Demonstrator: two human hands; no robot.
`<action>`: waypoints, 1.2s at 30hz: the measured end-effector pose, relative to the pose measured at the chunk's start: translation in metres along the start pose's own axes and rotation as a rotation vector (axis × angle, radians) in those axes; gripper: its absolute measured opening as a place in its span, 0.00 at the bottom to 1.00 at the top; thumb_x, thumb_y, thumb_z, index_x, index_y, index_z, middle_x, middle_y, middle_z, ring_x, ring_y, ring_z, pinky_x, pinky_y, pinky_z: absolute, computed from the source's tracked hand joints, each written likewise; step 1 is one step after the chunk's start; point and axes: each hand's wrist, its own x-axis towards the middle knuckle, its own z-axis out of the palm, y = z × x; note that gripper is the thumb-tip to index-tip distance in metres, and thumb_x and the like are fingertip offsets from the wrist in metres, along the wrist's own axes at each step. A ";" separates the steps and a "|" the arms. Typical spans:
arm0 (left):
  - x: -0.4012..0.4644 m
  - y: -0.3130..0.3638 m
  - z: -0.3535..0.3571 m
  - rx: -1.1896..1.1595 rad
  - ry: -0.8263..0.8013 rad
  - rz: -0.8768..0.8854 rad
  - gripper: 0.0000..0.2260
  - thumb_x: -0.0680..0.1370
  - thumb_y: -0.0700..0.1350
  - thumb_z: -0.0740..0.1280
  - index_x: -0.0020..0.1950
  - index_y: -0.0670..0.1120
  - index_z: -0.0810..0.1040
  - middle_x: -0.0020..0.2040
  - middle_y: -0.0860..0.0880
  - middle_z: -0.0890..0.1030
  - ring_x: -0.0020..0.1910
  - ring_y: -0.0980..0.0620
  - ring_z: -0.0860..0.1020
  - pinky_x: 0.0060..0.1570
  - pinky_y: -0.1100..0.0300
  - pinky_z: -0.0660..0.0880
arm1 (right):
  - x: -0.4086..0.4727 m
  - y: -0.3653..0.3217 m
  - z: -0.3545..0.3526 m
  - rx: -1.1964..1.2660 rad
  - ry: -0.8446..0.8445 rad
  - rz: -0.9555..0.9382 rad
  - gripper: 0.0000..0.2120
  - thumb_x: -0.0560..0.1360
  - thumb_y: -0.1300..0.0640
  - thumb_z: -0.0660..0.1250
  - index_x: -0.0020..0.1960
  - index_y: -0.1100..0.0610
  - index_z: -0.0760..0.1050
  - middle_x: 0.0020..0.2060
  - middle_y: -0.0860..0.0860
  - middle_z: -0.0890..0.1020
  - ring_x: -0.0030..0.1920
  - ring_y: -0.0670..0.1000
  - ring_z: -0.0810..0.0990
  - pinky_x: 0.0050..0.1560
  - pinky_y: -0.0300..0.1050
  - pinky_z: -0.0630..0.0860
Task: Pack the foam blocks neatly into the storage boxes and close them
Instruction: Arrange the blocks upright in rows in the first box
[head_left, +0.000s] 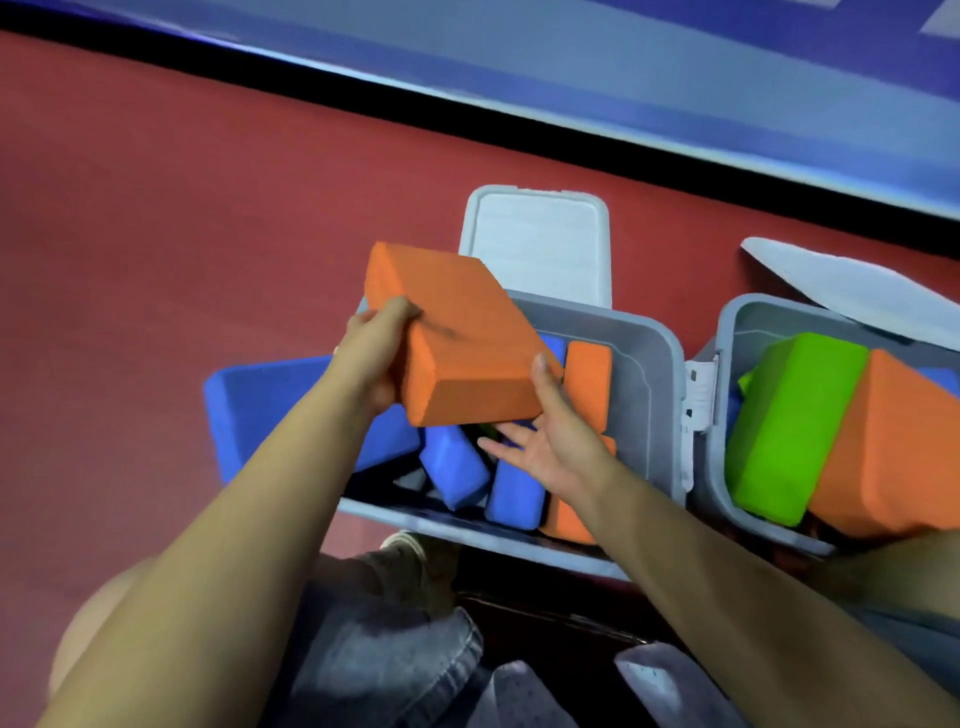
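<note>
Orange foam block (457, 332) held above the near-left storage box (654, 364). Left hand (374, 358) clamps its left edge; right hand (545, 441) fingers spread, palm up at its near-right corner — likely light, compressible, matte; grip by opposite faces.

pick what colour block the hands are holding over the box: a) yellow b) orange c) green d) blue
b: the left hand grips the big orange block above the open box, with the right hand open under its near end.
</note>
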 end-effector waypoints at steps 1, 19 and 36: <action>-0.003 -0.005 0.006 -0.069 -0.015 -0.010 0.10 0.76 0.48 0.63 0.55 0.46 0.74 0.33 0.51 0.80 0.36 0.52 0.77 0.33 0.57 0.77 | -0.001 -0.006 0.001 0.025 0.031 -0.047 0.22 0.70 0.39 0.67 0.62 0.40 0.65 0.58 0.47 0.76 0.52 0.56 0.79 0.53 0.62 0.76; 0.024 -0.161 0.019 1.198 0.015 -0.212 0.39 0.75 0.57 0.67 0.77 0.44 0.50 0.64 0.37 0.73 0.63 0.39 0.74 0.59 0.52 0.71 | -0.021 -0.032 -0.078 -1.113 0.362 -0.870 0.46 0.63 0.55 0.78 0.74 0.45 0.56 0.65 0.53 0.64 0.60 0.36 0.62 0.60 0.21 0.56; 0.075 -0.170 0.051 1.015 0.230 -0.462 0.50 0.72 0.53 0.72 0.76 0.56 0.33 0.73 0.37 0.58 0.70 0.40 0.66 0.67 0.49 0.63 | -0.007 -0.038 -0.099 -1.269 0.292 -0.877 0.46 0.64 0.53 0.78 0.74 0.42 0.54 0.67 0.53 0.65 0.66 0.47 0.67 0.62 0.29 0.62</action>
